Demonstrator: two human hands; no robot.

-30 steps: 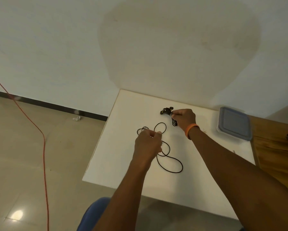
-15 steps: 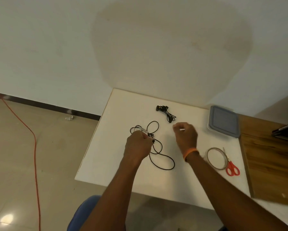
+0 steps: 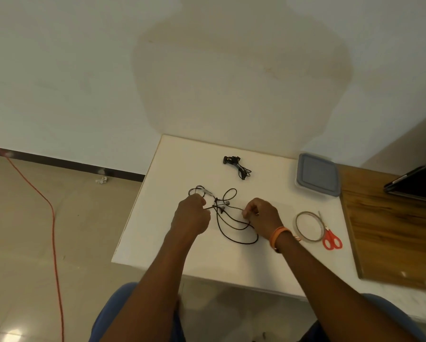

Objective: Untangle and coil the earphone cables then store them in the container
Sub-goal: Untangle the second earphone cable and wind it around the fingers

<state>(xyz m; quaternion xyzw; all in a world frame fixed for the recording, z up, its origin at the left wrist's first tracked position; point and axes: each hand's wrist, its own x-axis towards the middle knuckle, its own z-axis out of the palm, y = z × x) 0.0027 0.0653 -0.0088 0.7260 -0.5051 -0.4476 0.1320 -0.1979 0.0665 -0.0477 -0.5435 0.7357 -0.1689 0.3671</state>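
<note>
A white table [image 3: 157, 230] fills the lower middle of the frame, set against a pale wall, with a wooden board [image 3: 389, 230] lying along its right side. On the tiled floor at the left, an orange cord [image 3: 48, 206] runs down from the upper left edge. Near the table's upper right corner sits a clear container [image 3: 318, 177] with a grey-blue lid on it; no label or writing can be read on it or on anything else.

The left hand [image 3: 191, 218], at frame centre, has its fingers curled and pinches one part of the tangled black earphone cable [image 3: 231, 228], which lies looped on the table between the two hands. The right hand [image 3: 262, 215], with an orange wristband, pinches another strand of that cable.

To the right lie a roll of tape [image 3: 299, 227] and, touching it, red-handled scissors [image 3: 332, 240]. Above the hands, well apart from them, rests a small bundled black earphone [image 3: 239, 166].
</note>
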